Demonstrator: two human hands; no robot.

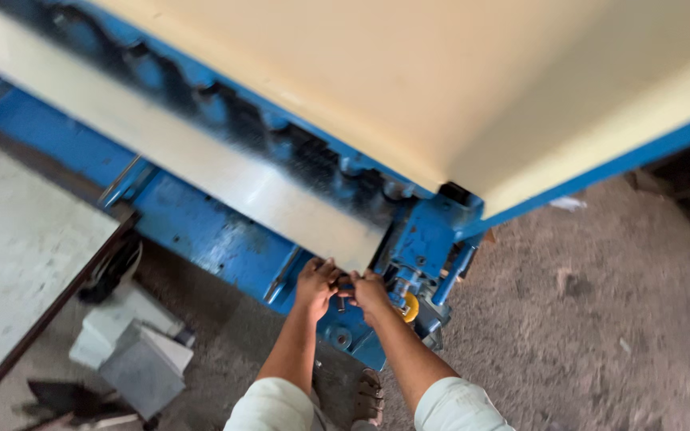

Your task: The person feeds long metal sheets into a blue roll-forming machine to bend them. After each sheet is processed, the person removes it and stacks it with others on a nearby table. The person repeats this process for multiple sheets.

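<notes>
Small dark fitting [343, 287] at the lower end of the blue machine frame [201, 231], beside a yellow knob [411, 307]

Blue machine [201, 231], cream top panel; pale metal sheet [201, 160] lying along its bed; left hand [315, 283] and right hand [370, 291] close together at the sheet's near corner, fingers on a small dark part; yellow knob [411, 307] just beside right hand; grey blocks [133, 351] on dirt floor.
</notes>
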